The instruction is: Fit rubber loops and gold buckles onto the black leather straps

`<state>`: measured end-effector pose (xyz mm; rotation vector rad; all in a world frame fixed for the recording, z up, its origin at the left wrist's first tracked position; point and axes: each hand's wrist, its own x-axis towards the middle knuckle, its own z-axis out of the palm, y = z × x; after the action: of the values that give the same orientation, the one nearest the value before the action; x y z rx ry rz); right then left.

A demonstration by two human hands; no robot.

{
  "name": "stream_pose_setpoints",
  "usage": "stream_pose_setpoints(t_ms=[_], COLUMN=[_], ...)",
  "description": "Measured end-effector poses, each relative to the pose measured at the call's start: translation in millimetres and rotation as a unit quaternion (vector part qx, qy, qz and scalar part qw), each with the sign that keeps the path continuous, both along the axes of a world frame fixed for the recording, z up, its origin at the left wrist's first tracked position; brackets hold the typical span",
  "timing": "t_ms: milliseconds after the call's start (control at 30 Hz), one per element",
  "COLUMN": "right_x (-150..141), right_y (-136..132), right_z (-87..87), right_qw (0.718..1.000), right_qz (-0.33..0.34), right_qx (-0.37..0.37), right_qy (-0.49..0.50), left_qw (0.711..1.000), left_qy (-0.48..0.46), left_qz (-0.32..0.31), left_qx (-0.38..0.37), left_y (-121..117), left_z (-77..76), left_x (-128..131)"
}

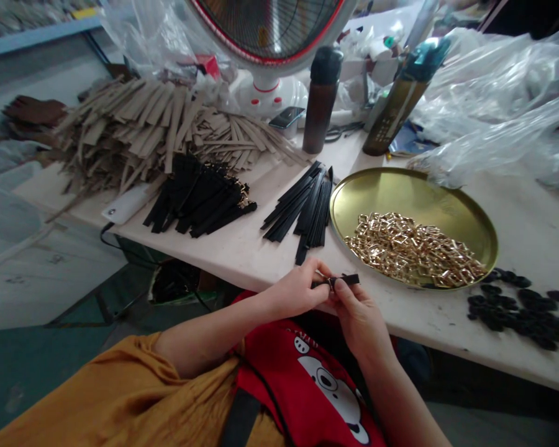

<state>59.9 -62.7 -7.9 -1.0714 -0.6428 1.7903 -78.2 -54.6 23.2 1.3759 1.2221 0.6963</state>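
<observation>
Between my two hands, just over the table's front edge, is a short black strap [351, 279]. My left hand [302, 288] pinches its left part, and a small metal glint shows near the fingers. The thumb of my right hand [361, 313] presses on the strap's right part, whose end sticks out past it. Behind my hands lies a fan of flat black strips [313, 198]. To the right, a round gold tray [451, 186] holds a heap of small gold metal buckles [410, 248]. A pile of black straps [195, 198], some with gold bits, lies to the left.
A large stack of beige strips [130, 124] covers the back left. A fan [270, 37], a dark bottle [323, 102] and a tilted bottle [398, 102] stand behind. Black round pieces [522, 310] lie at right, with plastic bags [503, 112] beyond the tray.
</observation>
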Motion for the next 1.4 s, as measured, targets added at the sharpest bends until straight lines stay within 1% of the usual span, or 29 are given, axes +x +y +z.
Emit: stream_pose_setpoints(t_ms=[133, 200, 267, 367, 433, 467, 533, 600, 700, 767, 833, 900, 933, 1033, 1100, 1133, 1200, 1267, 1333, 1400], right_x=[2.9, 4.1, 3.2, 0.7, 0.5, 0.9, 2.0, 2.3, -1.1, -5.7, -10.8, -14.4, -15.0, -12.4, -9.3, -8.2, -8.2, -10.2, -12.0, -11.6], right_y=[-2.3, -2.0, -2.0, -3.2, -3.9, -4.0, -3.7, -2.7, -0.1, 1.6, 2.9, 4.3, 5.2, 9.9, 14.5, 17.0, 21.6, 25.3, 28.0, 30.0], right_z=[1.3, 2.6, 4.8, 8.2, 9.3, 9.4, 9.0, 8.4, 7.3, 6.5, 6.1, 6.2, 6.2, 5.5, 4.0, 3.0, 1.0, -0.4, -0.7, 0.2], right_qw=[0.999, 0.999, 0.999, 0.993, 0.986, 0.984, 0.981, 0.981, 0.986, 0.991, 0.99, 0.979, 0.97, 0.939, 0.923, 0.918, 0.91, 0.901, 0.888, 0.866], right_qz=[-0.01, -0.003, 0.03, 0.113, 0.163, 0.177, 0.189, 0.187, 0.164, 0.129, 0.088, 0.067, 0.074, 0.139, 0.181, 0.191, 0.196, 0.191, 0.194, 0.205], right_qx=[0.035, 0.036, 0.027, 0.001, -0.017, -0.023, -0.035, -0.037, -0.026, 0.0, 0.045, 0.093, 0.114, 0.161, 0.176, 0.181, 0.19, 0.205, 0.226, 0.254], right_qy=[-0.001, 0.009, 0.011, 0.022, 0.029, 0.03, 0.027, 0.026, 0.014, -0.035, -0.105, -0.17, -0.199, -0.272, -0.29, -0.296, -0.312, -0.331, -0.351, -0.38], left_qw=[0.998, 0.998, 0.999, 0.997, 0.991, 0.987, 0.984, 0.985, 0.99, 0.993, 0.995, 0.996, 0.996, 0.995, 0.995, 0.994, 0.989, 0.986, 0.988, 0.992], left_qy=[-0.032, -0.024, 0.008, 0.072, 0.124, 0.148, 0.174, 0.166, 0.126, 0.098, 0.074, 0.069, 0.073, 0.076, 0.052, 0.035, 0.001, -0.017, -0.004, 0.03], left_qz=[0.013, 0.008, 0.004, 0.002, 0.003, 0.003, -0.011, -0.041, -0.066, -0.064, -0.061, -0.052, -0.047, -0.045, -0.049, -0.05, -0.042, -0.024, -0.008, -0.01], left_qx=[-0.058, -0.063, -0.046, 0.008, 0.047, 0.054, 0.035, 0.004, -0.009, -0.015, -0.028, -0.037, -0.037, -0.044, -0.073, -0.095, -0.142, -0.167, -0.153, -0.118], left_y=[-3.4, -6.5, -10.1, -14.7, -16.5, -17.1, -17.9, -18.7, -20.4, -21.2, -20.8, -18.6, -16.8, -10.5, -6.8, -5.4, -3.2, -1.9, -1.3, -1.1], left_z=[0.5, 4.1, 9.7, 18.1, 21.1, 21.7, 21.6, 21.3, 22.9, 24.5, 24.9, 23.4, 21.9, 16.1, 12.0, 10.1, 7.1, 5.1, 4.1, 4.2], left_x=[-10.5, -15.4, -18.5, -20.6, -22.2, -23.4, -26.8, -31.6, -39.7, -43.6, -44.7, -43.3, -42.2, -41.2, -43.9, -46.1, -50.9, -54.3, -55.2, -53.9])
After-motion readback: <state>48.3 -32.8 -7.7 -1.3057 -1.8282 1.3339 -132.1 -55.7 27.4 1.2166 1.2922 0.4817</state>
